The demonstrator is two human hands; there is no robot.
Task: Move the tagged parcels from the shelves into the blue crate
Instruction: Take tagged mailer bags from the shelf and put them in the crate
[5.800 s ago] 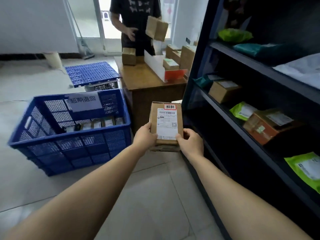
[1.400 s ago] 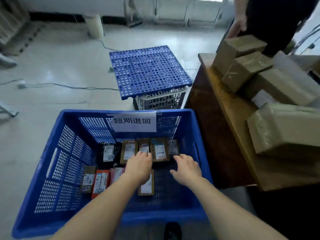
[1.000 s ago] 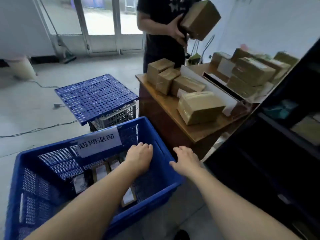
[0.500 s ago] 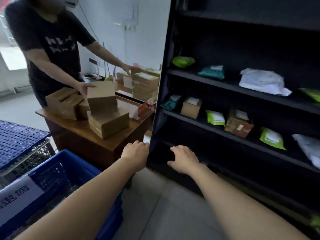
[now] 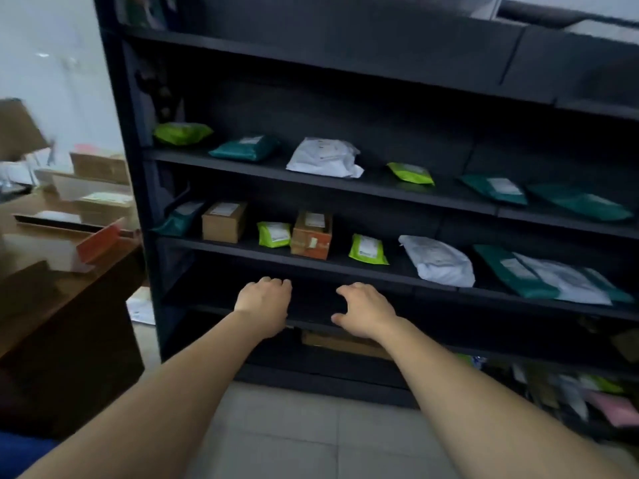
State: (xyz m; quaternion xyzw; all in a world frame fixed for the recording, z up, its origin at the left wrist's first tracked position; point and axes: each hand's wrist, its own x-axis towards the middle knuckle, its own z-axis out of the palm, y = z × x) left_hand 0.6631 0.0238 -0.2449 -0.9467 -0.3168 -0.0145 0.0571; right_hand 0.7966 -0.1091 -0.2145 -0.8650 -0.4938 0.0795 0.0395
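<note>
I face a black shelf unit point(image 5: 311, 267). My left hand point(image 5: 264, 304) and my right hand point(image 5: 366, 311) hover empty, fingers loosely spread, in front of the shelf below the middle row. On that middle row lie a brown box point(image 5: 224, 221), a small green pouch point(image 5: 274, 234), an orange-brown carton point(image 5: 312, 234), another green pouch point(image 5: 367, 249) and a white bag point(image 5: 437, 261). The row above holds a green bag point(image 5: 181, 133), a teal bag point(image 5: 243, 148) and a white bag point(image 5: 325, 157). Only a sliver of the blue crate point(image 5: 20, 452) shows at bottom left.
A wooden table point(image 5: 52, 271) with cardboard boxes point(image 5: 100, 165) and an open white-and-orange box point(image 5: 93, 236) stands close on the left. A flat carton point(image 5: 342, 344) lies on a low shelf behind my hands. Mixed bags point(image 5: 594, 392) fill the bottom right shelf. Grey floor tiles point(image 5: 294, 430) lie below.
I set the labelled box down in the blue crate, let go, and turned right from the crate to the shelves. Both hands came up empty toward the shelf.
</note>
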